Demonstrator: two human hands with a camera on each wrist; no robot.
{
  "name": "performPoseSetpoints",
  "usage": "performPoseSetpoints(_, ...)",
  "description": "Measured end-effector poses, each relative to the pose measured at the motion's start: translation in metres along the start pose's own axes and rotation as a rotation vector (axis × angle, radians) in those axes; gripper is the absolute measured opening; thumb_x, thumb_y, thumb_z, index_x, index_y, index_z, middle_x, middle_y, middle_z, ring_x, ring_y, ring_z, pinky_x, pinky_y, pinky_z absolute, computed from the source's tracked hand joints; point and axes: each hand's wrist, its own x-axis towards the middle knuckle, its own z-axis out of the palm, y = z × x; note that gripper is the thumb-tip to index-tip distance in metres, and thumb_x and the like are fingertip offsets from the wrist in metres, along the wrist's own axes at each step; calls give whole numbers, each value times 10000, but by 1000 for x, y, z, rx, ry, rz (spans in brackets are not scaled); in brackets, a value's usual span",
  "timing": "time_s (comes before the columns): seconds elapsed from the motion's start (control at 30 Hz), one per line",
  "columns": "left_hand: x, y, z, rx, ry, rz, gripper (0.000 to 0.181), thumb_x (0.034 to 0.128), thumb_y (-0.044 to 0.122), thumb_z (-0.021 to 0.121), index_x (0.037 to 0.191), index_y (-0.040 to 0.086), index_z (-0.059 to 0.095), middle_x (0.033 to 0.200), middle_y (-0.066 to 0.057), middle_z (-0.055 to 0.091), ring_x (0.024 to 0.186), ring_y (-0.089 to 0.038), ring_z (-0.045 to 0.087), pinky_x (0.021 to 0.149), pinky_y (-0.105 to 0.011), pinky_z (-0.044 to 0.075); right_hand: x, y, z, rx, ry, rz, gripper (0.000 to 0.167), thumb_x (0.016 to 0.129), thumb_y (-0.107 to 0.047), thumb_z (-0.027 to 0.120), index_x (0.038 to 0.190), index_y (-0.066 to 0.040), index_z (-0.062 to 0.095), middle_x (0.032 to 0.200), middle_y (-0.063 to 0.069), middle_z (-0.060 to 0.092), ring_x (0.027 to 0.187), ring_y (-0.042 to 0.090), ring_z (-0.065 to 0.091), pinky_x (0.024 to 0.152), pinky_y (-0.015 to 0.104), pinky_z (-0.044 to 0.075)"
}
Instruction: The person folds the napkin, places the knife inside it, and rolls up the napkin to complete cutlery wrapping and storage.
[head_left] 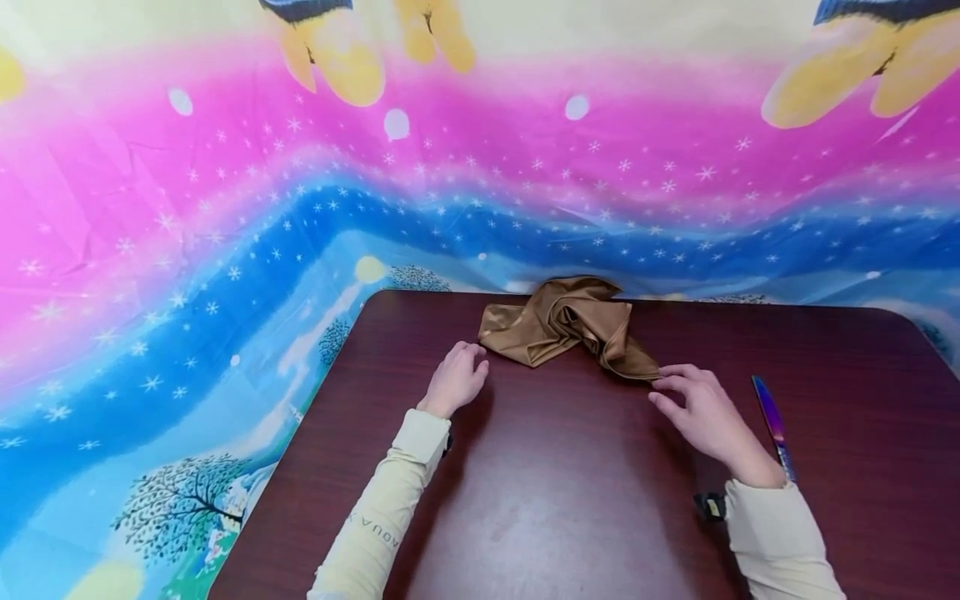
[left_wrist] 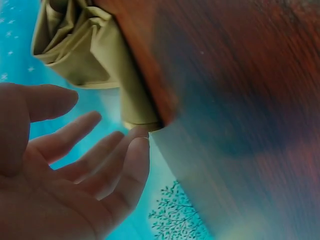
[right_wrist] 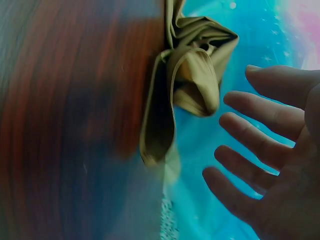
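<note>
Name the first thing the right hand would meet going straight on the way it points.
The right hand would probably meet the brown cloth, which lies just ahead; any gap is hard to judge.

High up, the head camera faces forward and down over the surface [head_left: 540, 500] to the backdrop [head_left: 480, 150]; in close, rolled sideways, the left wrist camera looks past the left grip [left_wrist: 70, 192], the right wrist's past the right grip [right_wrist: 295, 170], all three sharing the brown cloth [head_left: 555, 333]!
</note>
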Motion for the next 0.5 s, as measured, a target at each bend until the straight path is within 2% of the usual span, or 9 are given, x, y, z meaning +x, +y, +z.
performPoseSetpoints(0.13, 8, -2, 8, -5, -15, -19, 370, 954, 172, 555, 1277, -4, 589, 1386, -191, 496, 1249, -341, 528, 1027, -441, 436, 6, -1, 17, 33, -34, 35, 239, 895, -109, 654, 1050, 72, 683, 1210, 256, 586, 1147, 477, 442, 949, 582, 347)
performPoseSetpoints(0.27, 16, -7, 15, -20, -36, -29, 398, 960, 173, 544, 1312, -13, 559, 1469, -216, 412, 1325, -354, 459, 1073, -439, 398, 10, -6, 32, 64, -96, 97, 301, 929, -153, 619, 1130, 67, 656, 1305, 259, 528, 1229, 477, 380, 976, 603, 334)
performPoseSetpoints(0.5, 26, -16, 16, -32, -102, 32, 385, 968, 149, 527, 1310, -24, 556, 1498, -236, 365, 1379, -352, 392, 1117, -422, 348, 12, -9, 51, 18, -112, 131, 318, 918, -176, 628, 1145, 44, 660, 1374, 249, 484, 1248, 478, 350, 865, 643, 290)
